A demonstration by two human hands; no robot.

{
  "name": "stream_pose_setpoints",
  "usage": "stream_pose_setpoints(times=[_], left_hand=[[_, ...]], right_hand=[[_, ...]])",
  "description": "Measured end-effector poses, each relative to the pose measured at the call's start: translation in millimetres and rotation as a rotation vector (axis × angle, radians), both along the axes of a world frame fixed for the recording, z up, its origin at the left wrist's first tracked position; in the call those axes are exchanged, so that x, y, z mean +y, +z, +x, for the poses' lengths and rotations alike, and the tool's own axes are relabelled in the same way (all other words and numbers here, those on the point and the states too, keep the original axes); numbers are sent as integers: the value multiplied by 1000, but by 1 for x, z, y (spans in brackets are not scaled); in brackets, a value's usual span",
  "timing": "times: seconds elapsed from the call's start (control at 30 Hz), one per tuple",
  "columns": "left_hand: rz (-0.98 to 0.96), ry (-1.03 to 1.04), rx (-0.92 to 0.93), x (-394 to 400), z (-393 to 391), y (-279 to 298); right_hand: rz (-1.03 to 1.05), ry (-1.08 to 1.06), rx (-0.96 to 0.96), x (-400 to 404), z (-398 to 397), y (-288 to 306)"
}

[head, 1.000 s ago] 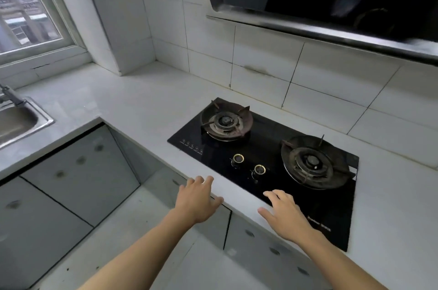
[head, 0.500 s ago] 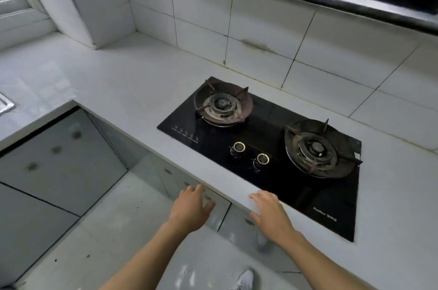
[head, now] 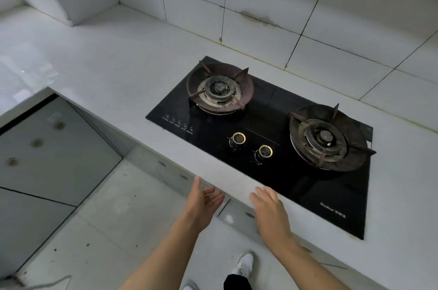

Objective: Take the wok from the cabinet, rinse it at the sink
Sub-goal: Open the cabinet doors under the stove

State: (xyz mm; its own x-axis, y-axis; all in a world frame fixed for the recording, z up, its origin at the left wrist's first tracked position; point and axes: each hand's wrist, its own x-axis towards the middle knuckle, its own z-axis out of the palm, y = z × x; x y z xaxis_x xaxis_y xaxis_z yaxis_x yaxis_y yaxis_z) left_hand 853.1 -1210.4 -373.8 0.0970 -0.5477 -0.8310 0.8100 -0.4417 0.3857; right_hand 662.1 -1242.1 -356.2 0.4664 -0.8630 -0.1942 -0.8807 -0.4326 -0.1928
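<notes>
No wok or sink is in view. My left hand [head: 203, 199] hangs open, palm turned right, just below the white counter's front edge [head: 227, 178], in front of the grey cabinet doors [head: 166, 171] under the stove. My right hand [head: 270, 211] is open too, fingers straight, over the counter's front edge beside the black stove. Neither hand holds anything. The cabinet doors below the counter look closed and are mostly hidden by the countertop.
A black two-burner gas stove [head: 272, 147] is set into the counter, with two gold-ringed knobs [head: 239, 138]. Grey cabinet fronts [head: 47, 147] line the left side. White tiled wall behind. My shoes [head: 244, 263] stand on the pale tiled floor.
The view has tilted down and moved closer to the stove; the sink and window have left the frame. Both hands have dropped toward the counter's front edge, and the left palm has turned inward.
</notes>
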Motion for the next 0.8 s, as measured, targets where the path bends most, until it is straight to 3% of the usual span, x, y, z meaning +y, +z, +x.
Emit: stream_pose_setpoints(times=[0.37, 0.6, 0.8], left_hand=[[51, 235, 146, -16, -5, -22], [58, 214, 95, -12, -3, -25], [139, 55, -24, 15, 1, -17]], right_hand=[[57, -21, 0, -1, 2, 1], [54, 20, 26, -5, 2, 3], [45, -9, 26, -16, 4, 7]])
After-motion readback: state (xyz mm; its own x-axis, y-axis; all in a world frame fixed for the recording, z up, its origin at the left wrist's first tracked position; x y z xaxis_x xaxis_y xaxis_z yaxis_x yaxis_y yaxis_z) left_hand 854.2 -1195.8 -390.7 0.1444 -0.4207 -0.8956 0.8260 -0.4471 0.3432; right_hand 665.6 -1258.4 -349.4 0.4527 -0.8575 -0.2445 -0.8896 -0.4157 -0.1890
